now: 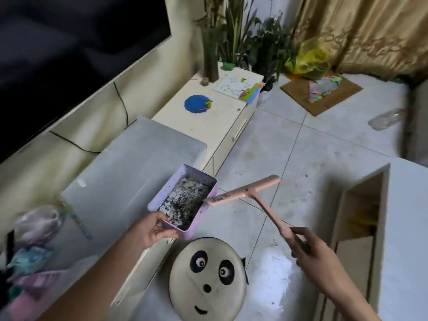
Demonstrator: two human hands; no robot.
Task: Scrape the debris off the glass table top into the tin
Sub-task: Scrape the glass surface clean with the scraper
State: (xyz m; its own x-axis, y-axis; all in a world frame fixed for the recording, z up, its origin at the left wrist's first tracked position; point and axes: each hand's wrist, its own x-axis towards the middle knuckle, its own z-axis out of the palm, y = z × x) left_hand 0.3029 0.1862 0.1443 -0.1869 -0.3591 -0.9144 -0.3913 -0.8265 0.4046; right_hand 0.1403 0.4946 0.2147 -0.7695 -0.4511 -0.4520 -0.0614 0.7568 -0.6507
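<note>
A lilac rectangular tin (159, 193) is tilted at the right edge of the glass table top (129, 163), and grey and black debris (185, 200) fills it. My left hand (150, 230) grips the tin's near corner, thumb inside the rim. My right hand (315, 253) holds the handle end of a pink T-shaped scraper (252, 193). The scraper's blade hangs over the floor, with its left tip touching the tin's right rim.
A round panda-face stool (208, 279) stands on the tiled floor below the tin. A cream low cabinet (208, 117) with a blue disc lies beyond the glass. Blurred bags sit at the table's left. A white cabinet (398, 228) is at the right.
</note>
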